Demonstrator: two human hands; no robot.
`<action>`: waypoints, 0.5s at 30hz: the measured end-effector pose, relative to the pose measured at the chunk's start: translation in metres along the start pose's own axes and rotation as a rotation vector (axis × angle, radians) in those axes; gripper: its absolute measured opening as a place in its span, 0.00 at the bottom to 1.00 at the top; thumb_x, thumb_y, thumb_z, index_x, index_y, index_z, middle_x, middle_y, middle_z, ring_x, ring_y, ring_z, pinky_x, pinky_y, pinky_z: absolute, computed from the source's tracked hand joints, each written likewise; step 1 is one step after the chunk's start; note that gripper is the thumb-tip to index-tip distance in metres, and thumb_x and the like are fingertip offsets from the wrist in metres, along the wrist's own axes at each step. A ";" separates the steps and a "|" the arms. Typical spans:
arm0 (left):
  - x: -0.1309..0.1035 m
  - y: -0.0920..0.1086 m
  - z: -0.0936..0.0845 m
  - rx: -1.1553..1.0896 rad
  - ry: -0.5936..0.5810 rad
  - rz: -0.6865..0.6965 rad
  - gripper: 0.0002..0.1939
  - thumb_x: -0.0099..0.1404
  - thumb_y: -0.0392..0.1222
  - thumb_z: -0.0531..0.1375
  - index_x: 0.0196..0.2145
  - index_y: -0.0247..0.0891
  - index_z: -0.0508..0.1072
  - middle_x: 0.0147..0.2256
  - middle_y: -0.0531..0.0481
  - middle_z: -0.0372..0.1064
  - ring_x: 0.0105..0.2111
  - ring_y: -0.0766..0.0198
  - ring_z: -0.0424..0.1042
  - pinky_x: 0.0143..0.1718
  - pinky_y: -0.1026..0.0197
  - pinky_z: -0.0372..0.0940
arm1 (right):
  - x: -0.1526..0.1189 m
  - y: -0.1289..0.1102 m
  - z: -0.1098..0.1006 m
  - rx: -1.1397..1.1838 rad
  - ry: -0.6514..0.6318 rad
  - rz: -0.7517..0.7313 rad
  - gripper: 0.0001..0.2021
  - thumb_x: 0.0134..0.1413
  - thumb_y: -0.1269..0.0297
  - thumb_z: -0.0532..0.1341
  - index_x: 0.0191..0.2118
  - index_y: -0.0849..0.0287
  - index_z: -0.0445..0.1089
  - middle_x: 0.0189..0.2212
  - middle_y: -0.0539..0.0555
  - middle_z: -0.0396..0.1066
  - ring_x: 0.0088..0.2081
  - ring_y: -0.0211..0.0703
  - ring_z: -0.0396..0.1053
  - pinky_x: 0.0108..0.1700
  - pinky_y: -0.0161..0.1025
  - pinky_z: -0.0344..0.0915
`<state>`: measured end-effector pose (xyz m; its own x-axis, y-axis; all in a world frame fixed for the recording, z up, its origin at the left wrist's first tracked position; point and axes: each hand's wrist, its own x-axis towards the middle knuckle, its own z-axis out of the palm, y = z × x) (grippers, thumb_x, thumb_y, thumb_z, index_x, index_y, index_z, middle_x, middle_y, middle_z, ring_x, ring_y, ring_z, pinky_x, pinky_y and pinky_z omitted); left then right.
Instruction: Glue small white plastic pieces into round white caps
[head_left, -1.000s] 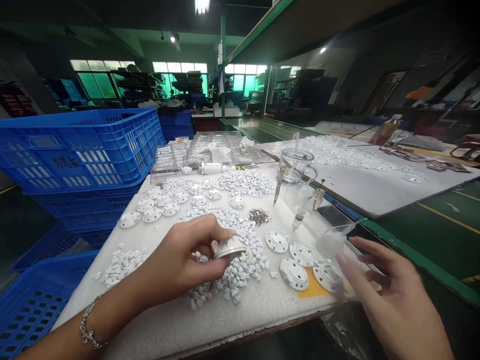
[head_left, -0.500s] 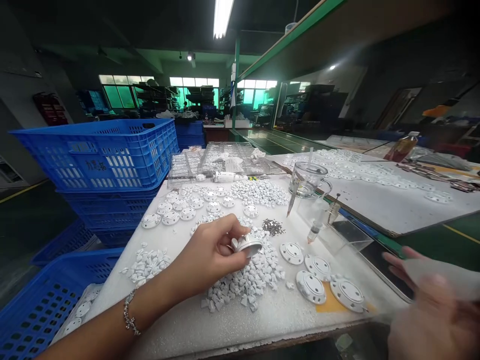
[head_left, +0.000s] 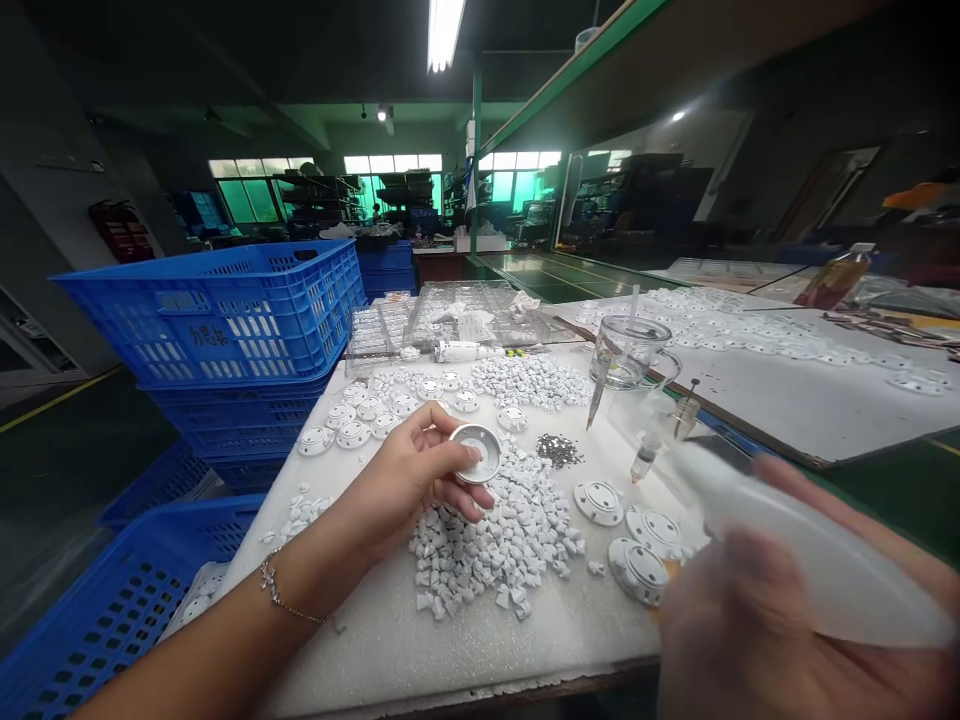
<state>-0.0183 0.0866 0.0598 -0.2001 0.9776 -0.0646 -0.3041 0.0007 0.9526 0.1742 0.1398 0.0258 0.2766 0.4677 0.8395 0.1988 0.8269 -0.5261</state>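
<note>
Here, the hands — left (head_left: 439, 465) pinching the white cup (head_left: 480, 452), right (head_left: 780, 600) gripping a translucent bottle (head_left: 817, 560) — stay apart.

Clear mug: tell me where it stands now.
In the head view, the clear mug stands right of centre, beyond the pile of dark chips.

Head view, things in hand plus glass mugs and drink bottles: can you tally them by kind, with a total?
White disc, in the left hand: 1
Squeeze bottle, blurred, in the right hand: 1
Glass mug: 1
Drink bottle: 1
Total: 4
</note>
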 end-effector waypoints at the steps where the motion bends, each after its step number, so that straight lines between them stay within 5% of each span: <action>1: 0.001 0.000 -0.001 -0.029 0.003 -0.041 0.15 0.59 0.34 0.65 0.33 0.40 0.59 0.25 0.56 0.69 0.22 0.65 0.77 0.18 0.72 0.68 | -0.001 -0.006 0.006 0.047 0.042 0.028 0.14 0.59 0.68 0.64 0.51 0.59 0.73 0.46 0.59 0.73 0.42 0.52 0.71 0.39 0.46 0.64; 5: 0.002 -0.001 -0.002 -0.090 -0.041 -0.176 0.15 0.57 0.32 0.64 0.34 0.40 0.59 0.22 0.56 0.70 0.20 0.65 0.75 0.15 0.73 0.67 | -0.010 -0.006 0.016 0.157 0.085 0.037 0.12 0.51 0.70 0.70 0.43 0.61 0.76 0.37 0.55 0.74 0.32 0.45 0.70 0.29 0.40 0.62; 10: -0.001 -0.002 0.000 -0.091 -0.080 -0.220 0.14 0.57 0.32 0.64 0.32 0.39 0.60 0.21 0.55 0.69 0.19 0.65 0.75 0.15 0.72 0.68 | -0.016 0.006 0.018 0.222 0.043 -0.132 0.08 0.50 0.74 0.66 0.39 0.62 0.76 0.31 0.53 0.72 0.24 0.41 0.67 0.21 0.39 0.58; 15: -0.001 -0.002 -0.001 -0.091 -0.089 -0.237 0.14 0.57 0.32 0.64 0.32 0.39 0.60 0.21 0.54 0.70 0.20 0.64 0.76 0.15 0.72 0.68 | -0.015 0.002 0.019 0.197 0.031 -0.038 0.07 0.52 0.72 0.67 0.39 0.62 0.76 0.32 0.53 0.74 0.28 0.41 0.68 0.23 0.38 0.58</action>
<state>-0.0180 0.0852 0.0579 -0.0318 0.9672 -0.2520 -0.4156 0.2165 0.8834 0.1525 0.1399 0.0147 0.3016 0.4280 0.8519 0.0223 0.8901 -0.4551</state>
